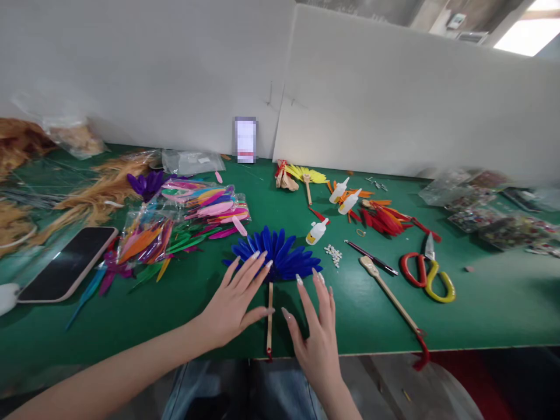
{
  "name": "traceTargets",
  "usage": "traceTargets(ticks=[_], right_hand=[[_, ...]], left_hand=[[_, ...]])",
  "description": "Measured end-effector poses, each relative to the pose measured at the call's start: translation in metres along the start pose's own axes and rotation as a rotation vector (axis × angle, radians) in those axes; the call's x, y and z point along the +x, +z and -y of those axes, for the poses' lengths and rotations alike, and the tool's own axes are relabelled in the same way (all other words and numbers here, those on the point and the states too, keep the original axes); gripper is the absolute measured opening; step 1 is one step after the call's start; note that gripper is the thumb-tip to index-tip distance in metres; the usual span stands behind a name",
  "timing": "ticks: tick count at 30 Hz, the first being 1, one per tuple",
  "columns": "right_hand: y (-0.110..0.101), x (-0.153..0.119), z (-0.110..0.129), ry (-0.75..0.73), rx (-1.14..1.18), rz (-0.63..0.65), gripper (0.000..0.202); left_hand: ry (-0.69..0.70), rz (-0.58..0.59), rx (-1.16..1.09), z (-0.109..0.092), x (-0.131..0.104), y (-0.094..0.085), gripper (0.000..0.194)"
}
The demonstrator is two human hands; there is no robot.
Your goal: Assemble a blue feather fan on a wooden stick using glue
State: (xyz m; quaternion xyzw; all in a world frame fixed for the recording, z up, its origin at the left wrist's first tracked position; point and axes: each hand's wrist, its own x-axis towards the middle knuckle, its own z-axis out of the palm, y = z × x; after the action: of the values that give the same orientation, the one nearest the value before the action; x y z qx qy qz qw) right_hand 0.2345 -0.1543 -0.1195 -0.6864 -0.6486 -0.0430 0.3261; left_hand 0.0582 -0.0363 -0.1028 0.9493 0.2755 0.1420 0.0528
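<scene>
Head view: left hand (234,302) and right hand (317,329), splayed, gripping nothing, are framing the wooden-handled royal-blue feather fan (280,252); touches should be landing lightly.

Clock centred on blue feather fan (273,242). Left hand (231,306), 7 o'clock, hides some lower feathers; can't tell if its thumb (256,317) touches the handle (269,338). Both forearms (144,364) cut off at bottom edge. 9: white object (7,298) cut by left edge, can't ID. 10: brown fibre (20,143), also cut. 11-12: upright screen (245,140) pixelated, unreadable. 2: bottle labels (343,208) too small to read. 3: bag contents (510,227) blurred.
</scene>
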Motion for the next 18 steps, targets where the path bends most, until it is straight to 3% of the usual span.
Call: traceTargets(ticks=[4, 7, 12, 18], right_hand=[[0.005, 0.006, 0.010, -0.034, -0.002, 0.105, 0.056], [0.011, 0.015, 0.014, -0.058, -0.033, 0.161, 0.060], [0.022, 0.026, 0.015, -0.082, -0.073, 0.158, 0.069], [0.024, 0.026, 0.013, -0.071, -0.058, 0.179, 0.070]], left_hand=[[-0.272, -0.140, -0.045, 0.033, 0.032, -0.009, 0.049], [-0.407, -0.113, -0.136, 0.060, 0.064, -0.013, 0.037], [-0.430, -0.014, -0.234, 0.077, 0.102, -0.002, 0.023], [-0.453, 0.015, -0.357, 0.077, 0.116, 0.007, 0.030]])
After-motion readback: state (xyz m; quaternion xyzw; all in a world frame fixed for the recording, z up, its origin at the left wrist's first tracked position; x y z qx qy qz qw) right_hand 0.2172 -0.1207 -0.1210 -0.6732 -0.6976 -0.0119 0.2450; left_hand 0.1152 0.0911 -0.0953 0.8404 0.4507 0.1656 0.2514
